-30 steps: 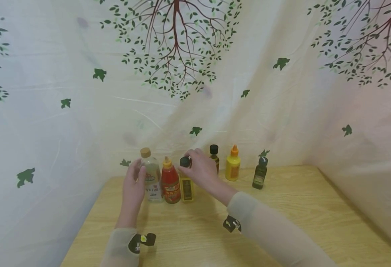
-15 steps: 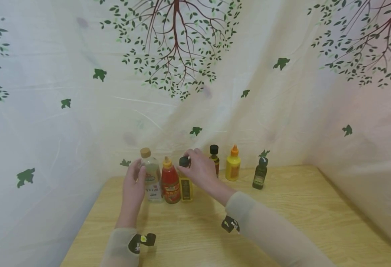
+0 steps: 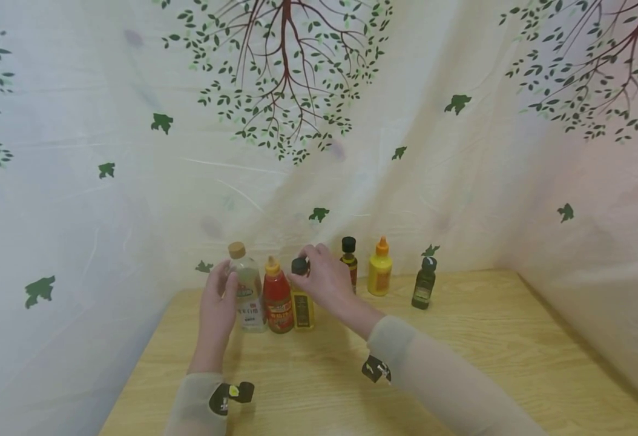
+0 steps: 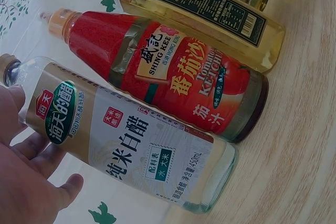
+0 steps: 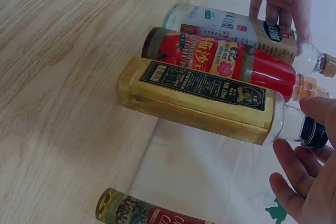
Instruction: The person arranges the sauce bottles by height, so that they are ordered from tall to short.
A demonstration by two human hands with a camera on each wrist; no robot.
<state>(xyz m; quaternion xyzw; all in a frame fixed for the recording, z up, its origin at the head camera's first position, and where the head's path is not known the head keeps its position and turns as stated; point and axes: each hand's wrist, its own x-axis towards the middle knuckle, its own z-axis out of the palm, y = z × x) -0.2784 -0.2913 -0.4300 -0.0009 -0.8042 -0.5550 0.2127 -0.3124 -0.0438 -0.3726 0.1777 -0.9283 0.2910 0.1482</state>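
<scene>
My left hand (image 3: 218,306) is at the left side of a clear white-vinegar bottle (image 3: 250,303), its straight fingers touching the upper label. Its thumb stays off the glass in the left wrist view. Right beside the vinegar stands a red ketchup bottle (image 4: 163,72) with an orange spout cap. A square bottle of yellow oil (image 5: 199,106) is close against the ketchup's other side. With thumb and fingers my right hand (image 3: 324,281) pinches this oil bottle at its neck and dark cap (image 5: 314,132). All three bottles are upright in a row.
Behind the right hand stands a black-capped bottle (image 3: 348,260) with a red label. Farther right are a yellow squeeze bottle (image 3: 380,269) and a small dark green bottle (image 3: 424,284). A pale leaf-printed curtain (image 3: 275,200) hangs along the wooden table's (image 3: 319,375) back edge.
My right hand has shifted slightly left with the oil bottle, bringing it closer to the ketchup bottle. The left hand stays at the vinegar bottle.
</scene>
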